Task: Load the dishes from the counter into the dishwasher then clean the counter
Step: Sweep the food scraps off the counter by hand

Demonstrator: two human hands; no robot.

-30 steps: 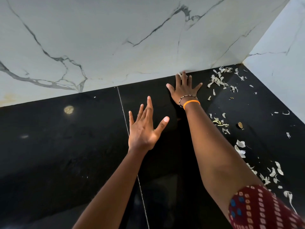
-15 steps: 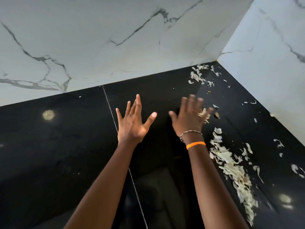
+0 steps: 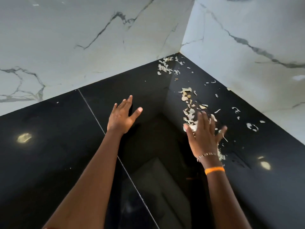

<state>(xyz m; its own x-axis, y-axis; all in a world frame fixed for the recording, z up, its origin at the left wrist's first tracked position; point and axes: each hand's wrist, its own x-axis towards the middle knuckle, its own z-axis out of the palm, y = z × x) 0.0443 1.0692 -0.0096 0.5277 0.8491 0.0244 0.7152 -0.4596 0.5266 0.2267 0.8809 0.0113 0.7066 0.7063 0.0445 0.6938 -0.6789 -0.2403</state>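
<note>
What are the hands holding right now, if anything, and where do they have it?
Nothing is held. The left hand is open over the black counter. The right hand is open with straight fingers among the pale scraps, not gripping them.

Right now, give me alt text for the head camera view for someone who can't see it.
A person's open right hand sweeps pale vegetable scraps along a glossy black counter, while the open left hand is spread flat beside it. More scraps lie in the corner under white marble walls.
</note>
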